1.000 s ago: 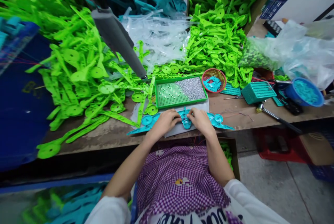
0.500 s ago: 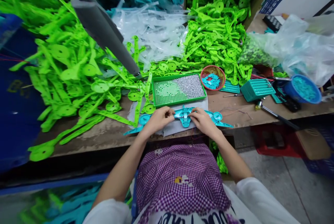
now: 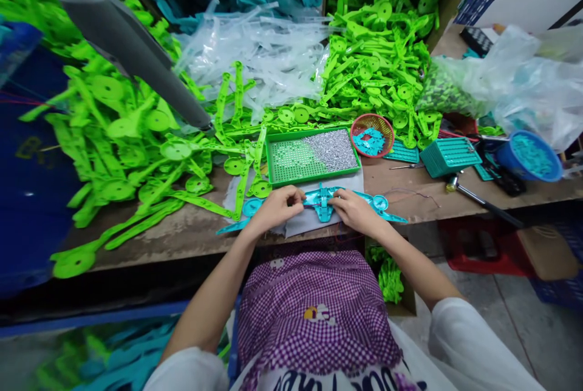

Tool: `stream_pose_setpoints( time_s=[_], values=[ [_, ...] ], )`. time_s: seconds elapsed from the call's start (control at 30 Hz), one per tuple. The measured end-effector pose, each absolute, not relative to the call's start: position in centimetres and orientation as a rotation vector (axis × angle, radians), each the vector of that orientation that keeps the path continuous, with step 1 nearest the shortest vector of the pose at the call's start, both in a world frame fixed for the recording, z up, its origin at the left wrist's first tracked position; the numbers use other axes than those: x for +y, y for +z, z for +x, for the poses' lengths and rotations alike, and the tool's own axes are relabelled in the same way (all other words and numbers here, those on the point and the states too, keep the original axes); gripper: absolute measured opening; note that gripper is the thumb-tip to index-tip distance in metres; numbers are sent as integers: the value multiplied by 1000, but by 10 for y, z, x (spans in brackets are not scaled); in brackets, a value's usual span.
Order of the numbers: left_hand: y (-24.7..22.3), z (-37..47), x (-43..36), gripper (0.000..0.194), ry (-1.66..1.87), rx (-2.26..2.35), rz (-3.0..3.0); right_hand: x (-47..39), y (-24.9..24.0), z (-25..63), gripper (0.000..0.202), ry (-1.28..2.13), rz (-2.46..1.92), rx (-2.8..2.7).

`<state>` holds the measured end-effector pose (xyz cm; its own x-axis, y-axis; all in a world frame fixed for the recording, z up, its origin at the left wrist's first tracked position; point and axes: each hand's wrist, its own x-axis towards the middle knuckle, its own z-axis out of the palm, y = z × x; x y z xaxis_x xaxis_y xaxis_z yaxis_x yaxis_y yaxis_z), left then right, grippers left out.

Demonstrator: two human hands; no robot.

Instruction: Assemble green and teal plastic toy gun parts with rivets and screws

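Observation:
A bright blue plastic frame (image 3: 323, 211) with long side arms and round ends lies across a pale cloth (image 3: 298, 228) at the table's front edge. My left hand (image 3: 279, 207) is closed in a pinch over its left arm, just left of the centre block. On the other side, my right hand (image 3: 354, 210) has its fingers pinched together against the frame, right beside the centre. A thin dark line, perhaps a wire, shows by the left fingertips. Whatever small thing lies between the fingers is too small to make out.
Behind the frame is a green tray (image 3: 268, 163) of small silvery screws. Right of it stand a red basket (image 3: 390, 136) with blue pieces, a teal tray stack (image 3: 449, 157) and a blue bowl (image 3: 553, 166). Green parts (image 3: 122, 124) are heaped left. A grey hanging tool (image 3: 136, 57) angles overhead.
The grey hanging tool has swung to the left and up. My right fingers have shifted very slightly at the frame's centre; my left hand stays almost where it was.

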<state>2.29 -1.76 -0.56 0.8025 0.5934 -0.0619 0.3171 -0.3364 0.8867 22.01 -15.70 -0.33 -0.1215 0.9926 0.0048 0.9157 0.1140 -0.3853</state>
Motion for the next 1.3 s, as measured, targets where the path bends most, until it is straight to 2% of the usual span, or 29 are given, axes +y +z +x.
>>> stream_pose_setpoints(
  time_s=[0.27,0.93,1.17,1.3],
  values=[
    [-1,21,-13,12,266,553,2021,-146,-7,234,16,595,-1741,-1987],
    [-11,22,-17,12,422,564,2128,-150,-15,231,24,431,-1723,-2128],
    [-11,20,-33,16,433,481,2462,-151,-11,230,24,505,-1724,-2079],
    [-21,16,-36,21,587,684,2609,-153,-8,229,19,570,-1733,-2007]
  ],
)
